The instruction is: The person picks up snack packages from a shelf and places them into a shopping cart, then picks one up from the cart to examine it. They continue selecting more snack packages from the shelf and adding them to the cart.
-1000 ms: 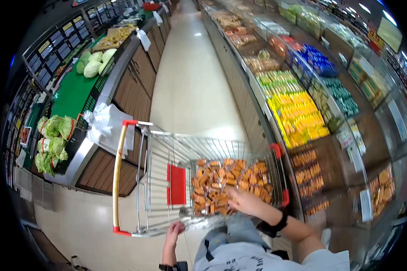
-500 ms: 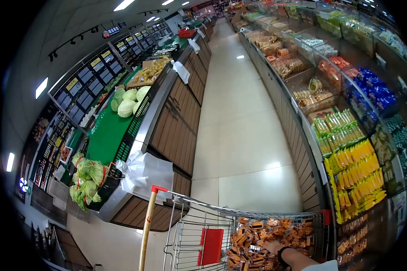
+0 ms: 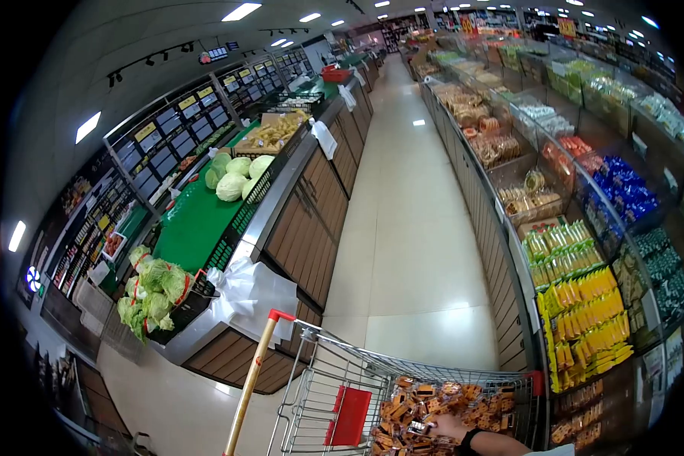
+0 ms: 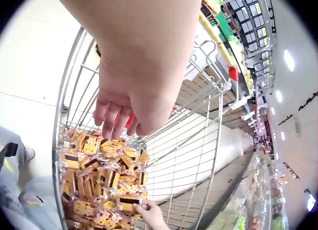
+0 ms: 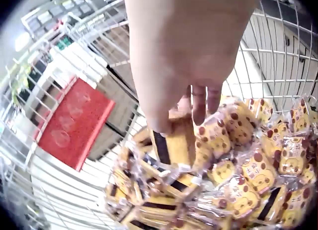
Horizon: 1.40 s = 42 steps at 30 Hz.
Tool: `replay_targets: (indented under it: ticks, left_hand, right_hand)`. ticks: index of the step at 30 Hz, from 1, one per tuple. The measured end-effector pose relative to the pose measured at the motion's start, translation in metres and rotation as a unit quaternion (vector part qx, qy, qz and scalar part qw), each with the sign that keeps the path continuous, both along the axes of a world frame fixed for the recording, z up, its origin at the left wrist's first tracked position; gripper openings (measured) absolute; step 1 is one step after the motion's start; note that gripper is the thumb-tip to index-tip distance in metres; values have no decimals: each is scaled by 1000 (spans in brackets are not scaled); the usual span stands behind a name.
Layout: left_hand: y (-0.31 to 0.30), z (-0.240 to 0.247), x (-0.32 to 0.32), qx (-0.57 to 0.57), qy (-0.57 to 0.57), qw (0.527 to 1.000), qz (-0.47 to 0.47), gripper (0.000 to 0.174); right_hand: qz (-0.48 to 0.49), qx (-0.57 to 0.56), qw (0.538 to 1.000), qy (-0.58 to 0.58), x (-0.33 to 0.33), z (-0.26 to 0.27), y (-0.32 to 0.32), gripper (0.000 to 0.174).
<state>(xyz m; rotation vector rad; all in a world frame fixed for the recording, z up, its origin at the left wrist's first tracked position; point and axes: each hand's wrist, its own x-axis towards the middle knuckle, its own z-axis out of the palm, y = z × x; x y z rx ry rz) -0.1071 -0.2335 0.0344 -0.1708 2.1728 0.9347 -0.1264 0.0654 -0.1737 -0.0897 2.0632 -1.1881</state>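
A shopping cart [image 3: 448,365] of metal wire holds a heap of small wrapped snack packets [image 5: 256,173], yellow with brown spots and black stripes. My right hand [image 3: 450,427] is in the cart over the heap. In the right wrist view, its thumb and fingers pinch one snack packet [image 5: 175,143] with a black stripe. That same grip shows from the side in the left wrist view. My left hand [image 4: 131,98] hangs over the cart basket with fingers loosely bent and nothing in them; the head view does not show it.
A red panel [image 5: 74,123] is fixed inside the cart. Left stands a produce counter with lettuce [image 3: 156,289], cabbages [image 3: 232,188] and a white plastic bag [image 3: 254,292]. Bins of yellow packets [image 3: 589,323] line the right. A tiled aisle [image 3: 410,266] runs ahead between them.
The head view has tilted up, so the cart now sits lower and my left hand has left that view. My right hand stays among the snack packets.
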Motion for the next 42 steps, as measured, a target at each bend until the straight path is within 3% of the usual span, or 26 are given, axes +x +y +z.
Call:
replay_targets:
  ticks: [1,2,3,4,5,6,7,8,9,10,12,15,19,25,27,30,31,32,34,36,38,41,42]
  left_hand:
    - [1,1,3,4,15,1000,-7,28]
    - [4,4,3,4,29,999,-20,27]
    - [7,1,2,6,54,998,-32,27]
    - [6,-1,7,9,84,995,-45,27]
    - [-9,-44,5,97,168,981,-16,29]
    - [-1,-21,0,185,211,960,10,31]
    - [-4,-27,-4,151,240,959,9,33]
    - [11,30,-3,197,262,944,36,34]
    - [7,46,-5,263,236,935,44,34]
    - [4,76,-2,273,213,937,51,31]
    - [-4,115,12,374,218,895,108,15]
    - [-27,159,41,357,265,890,104,9]
    - [-61,182,79,420,254,862,128,7]
    - [-95,189,120,442,287,843,112,9]
    - [-104,192,124,415,336,842,77,10]
    - [-117,201,120,427,237,868,-88,12]
    - [-119,202,115,351,239,883,-202,13]
    - [-118,198,116,363,232,880,-201,13]
    - [-108,188,117,387,221,872,-205,13]
    - [-100,182,117,468,256,841,-87,27]
    - [-99,178,120,510,222,831,-19,31]
    - [-99,158,126,459,134,874,-87,23]
    - [-98,160,128,458,154,871,-86,21]
  right_hand:
    - [-45,-35,997,-42,1,0,-7,23]
    - [-14,-15,1000,-12,-3,3,-16,23]
    - [-132,-74,987,47,4,4,-34,20]
    - [-190,-144,971,8,4,57,-43,20]
    - [-290,-298,909,36,6,68,-62,23]
    - [-271,-242,930,54,8,132,-68,29]
    - [-275,-303,911,48,12,167,-77,29]
    - [-281,-304,910,-11,15,214,-85,30]
    - [-294,-333,896,20,22,245,-96,30]
    - [-283,-366,885,55,26,249,-107,36]
    - [-239,-394,874,152,42,291,-127,36]
    - [-193,-390,881,184,68,333,-150,36]
    - [-153,-410,891,118,104,376,-175,33]
    - [-136,-418,869,228,152,385,-209,23]
    - [-105,-363,905,195,165,387,-208,18]
    - [-107,-368,914,133,178,390,-214,17]
    - [-118,-372,912,125,182,397,-220,19]
    - [-130,-376,910,115,186,401,-225,21]
    - [-122,-236,945,191,186,386,-222,20]
    - [-211,-168,942,201,190,387,-225,15]
    - [-296,-249,883,265,192,373,-222,11]
    - [-357,-411,811,212,205,381,-228,11]
    - [-357,-420,806,216,207,381,-229,11]
